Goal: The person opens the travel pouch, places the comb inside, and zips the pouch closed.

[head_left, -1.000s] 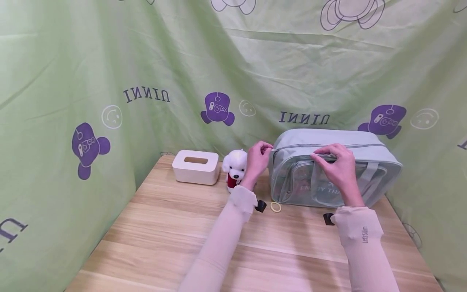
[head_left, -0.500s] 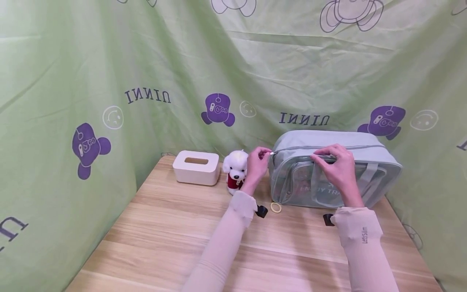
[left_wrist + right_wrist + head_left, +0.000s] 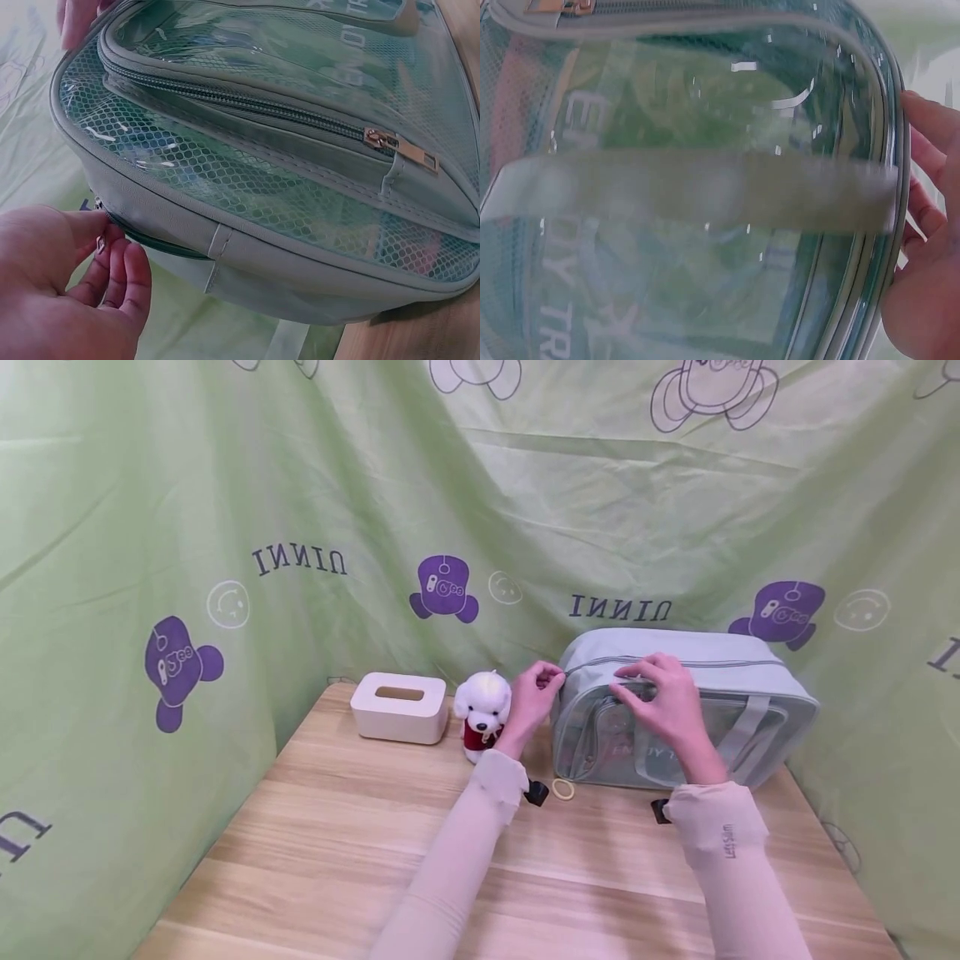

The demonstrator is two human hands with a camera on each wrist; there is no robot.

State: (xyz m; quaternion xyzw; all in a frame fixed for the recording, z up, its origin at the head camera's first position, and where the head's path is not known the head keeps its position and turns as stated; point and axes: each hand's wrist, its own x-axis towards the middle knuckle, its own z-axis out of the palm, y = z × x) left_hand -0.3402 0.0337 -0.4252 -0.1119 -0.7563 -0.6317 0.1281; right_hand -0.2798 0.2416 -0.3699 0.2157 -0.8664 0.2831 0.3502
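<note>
A pale grey-green travel bag [image 3: 723, 647] with a clear front and mesh sides stands at the back right of the table. At the left end of its top zipper [image 3: 731, 663], my left hand [image 3: 531, 703] pinches with thumb and fingers. In the left wrist view, a small metal zipper pull [image 3: 100, 244] shows between those fingers. My right hand [image 3: 667, 714] grips the bag's top front edge, thumb in front and fingers behind, as the right wrist view shows. Another zipper pull [image 3: 418, 155] lies on the front pocket. A carry strap [image 3: 705, 187] crosses the clear front.
Left of the bag stands a white plush dog [image 3: 483, 697] in a red top, close to my left wrist. A white tissue box [image 3: 397, 722] is farther left. A cream ring [image 3: 563, 789] lies before the bag on the wooden table [image 3: 315, 843]. A green curtain [image 3: 375, 485] hangs behind.
My right hand has slid left along the bag's top front edge, nearer the left hand. The left hand first dipped slightly and stays at the zipper's left end.
</note>
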